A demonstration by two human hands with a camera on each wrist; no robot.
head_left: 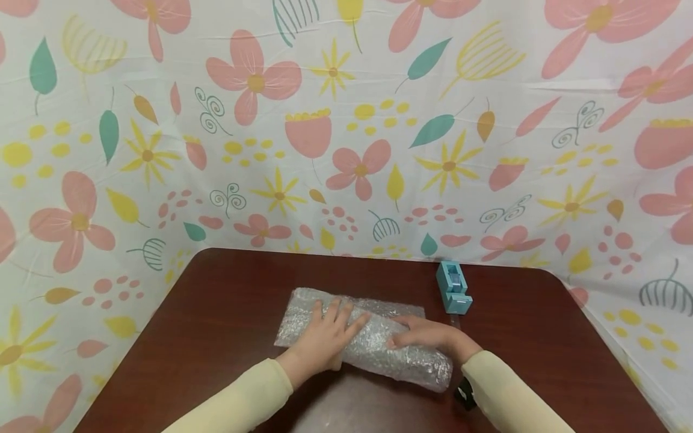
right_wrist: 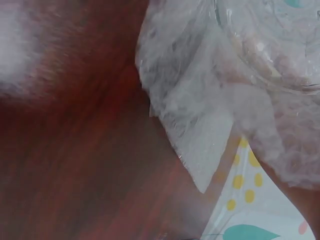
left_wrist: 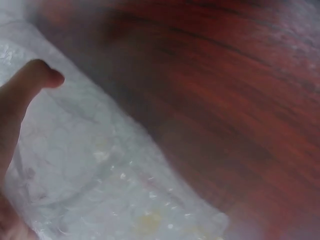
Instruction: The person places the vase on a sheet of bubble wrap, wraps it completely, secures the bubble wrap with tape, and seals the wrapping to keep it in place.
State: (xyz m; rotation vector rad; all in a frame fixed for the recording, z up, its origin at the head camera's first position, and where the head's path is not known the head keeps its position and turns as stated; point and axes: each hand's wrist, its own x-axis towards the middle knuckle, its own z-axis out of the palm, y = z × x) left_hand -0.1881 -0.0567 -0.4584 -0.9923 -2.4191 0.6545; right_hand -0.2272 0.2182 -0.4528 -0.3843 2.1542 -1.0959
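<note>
A roll of clear bubble wrap [head_left: 387, 352] lies slantwise on the dark wooden table, with a loose flap along its far side. My left hand [head_left: 325, 337] rests on top toward its left end, fingers spread and straight. The left thumb [left_wrist: 37, 80] shows against the wrap in the left wrist view. Toward the right end my right hand [head_left: 428, 334] grips the roll, thumb on top and fingers over the far side. In the right wrist view, a clear round rim [right_wrist: 280, 82], like that of a glass, shows at the wrap's open end [right_wrist: 190, 90].
A light-blue tape dispenser [head_left: 453, 287] stands at the back right of the table [head_left: 227, 313]. Close to the right sleeve [head_left: 503, 385] lies a small black object [head_left: 464, 394], partly hidden. A flower-patterned cloth [head_left: 346, 120] hangs behind the table and at its sides.
</note>
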